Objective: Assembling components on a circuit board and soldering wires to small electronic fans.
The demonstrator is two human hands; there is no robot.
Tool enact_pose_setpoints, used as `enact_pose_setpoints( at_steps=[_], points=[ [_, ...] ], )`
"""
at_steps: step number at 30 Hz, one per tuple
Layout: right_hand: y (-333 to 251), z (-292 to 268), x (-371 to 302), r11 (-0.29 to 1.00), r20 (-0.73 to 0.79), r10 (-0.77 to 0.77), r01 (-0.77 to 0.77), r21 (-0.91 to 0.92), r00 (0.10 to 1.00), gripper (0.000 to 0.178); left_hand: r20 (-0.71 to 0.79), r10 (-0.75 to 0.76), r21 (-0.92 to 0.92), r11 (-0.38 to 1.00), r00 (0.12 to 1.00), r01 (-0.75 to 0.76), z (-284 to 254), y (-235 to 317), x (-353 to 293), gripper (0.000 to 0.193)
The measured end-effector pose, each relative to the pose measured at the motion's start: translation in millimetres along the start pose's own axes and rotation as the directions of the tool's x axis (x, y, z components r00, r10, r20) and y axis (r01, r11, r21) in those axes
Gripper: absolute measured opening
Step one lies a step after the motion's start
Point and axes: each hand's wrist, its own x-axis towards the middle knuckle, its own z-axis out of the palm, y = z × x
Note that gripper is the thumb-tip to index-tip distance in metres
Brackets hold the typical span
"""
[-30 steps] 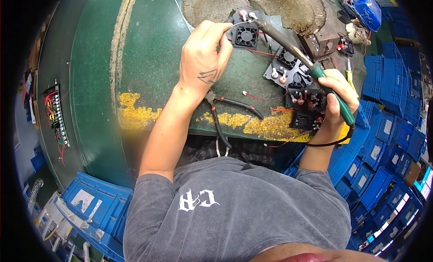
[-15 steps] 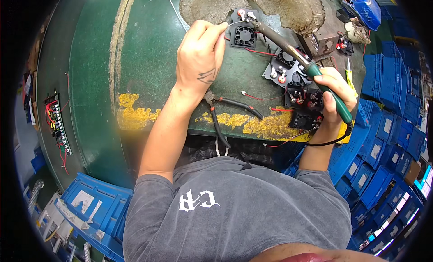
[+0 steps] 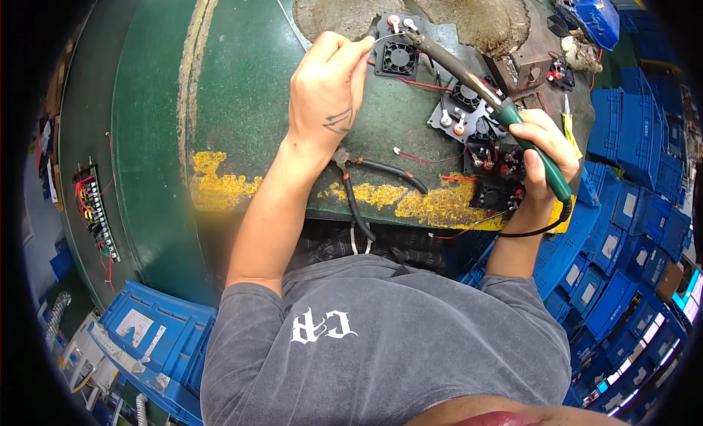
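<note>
My right hand (image 3: 545,149) is closed round the green handle of a soldering iron (image 3: 469,78). The iron's dark tip reaches up and left to the edge of a black plate carrying a small square fan (image 3: 399,57) and two round white-and-red parts. In a pinch, my left hand (image 3: 326,89) holds a thin silvery solder wire (image 3: 384,38), whose end meets the iron's tip above the fan. Below my left wrist lie cutting pliers (image 3: 359,173) with black handles, jaws partly hidden near the wrist. More fan assemblies (image 3: 469,96) with red and black leads lie under and beside the iron.
Thick, rough brown pads (image 3: 476,16) lie at the far side of the green bench (image 3: 249,96). A rusty metal block (image 3: 523,67) stands behind the iron. Blue crates (image 3: 630,133) stack up at the right; another blue crate (image 3: 157,338) is at lower left. A wired strip (image 3: 95,210) lies far left.
Both hands hold nearly the same pose, with the solder wire and iron still meeting above the fan. The wired strip at the far left has shifted slightly downward.
</note>
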Motion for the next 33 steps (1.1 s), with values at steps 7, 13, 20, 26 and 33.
enact_pose_setpoints(
  at_steps=[7,13,20,26,33],
  points=[
    [1.5,-0.4,-0.3,1.000,0.014,-0.005,0.005,0.001,1.000,0.039,-0.021,-0.005,0.002,1.000,1.000,0.005,1.6,-0.7,0.4,0.023],
    [2.7,-0.7,0.6,0.999,0.026,-0.033,0.033,-0.009,0.999,0.039,-0.021,-0.017,0.002,1.000,1.000,0.017,1.9,-0.2,0.7,0.020],
    [0.1,0.2,0.6,1.000,0.027,-0.028,0.028,-0.014,0.999,0.039,-0.019,0.001,0.001,1.000,1.000,-0.001,1.2,-0.3,1.0,0.020],
    [-0.2,-1.0,-0.5,0.999,0.028,-0.021,0.022,-0.030,0.999,0.038,-0.016,-0.003,-0.008,1.000,1.000,0.003,1.0,0.5,0.4,0.020],
    [-2.0,-0.6,0.4,0.999,0.029,-0.022,0.023,-0.022,0.999,0.038,-0.022,0.006,-0.006,1.000,1.000,-0.006,-0.5,-1.5,0.2,0.020]
  ],
)
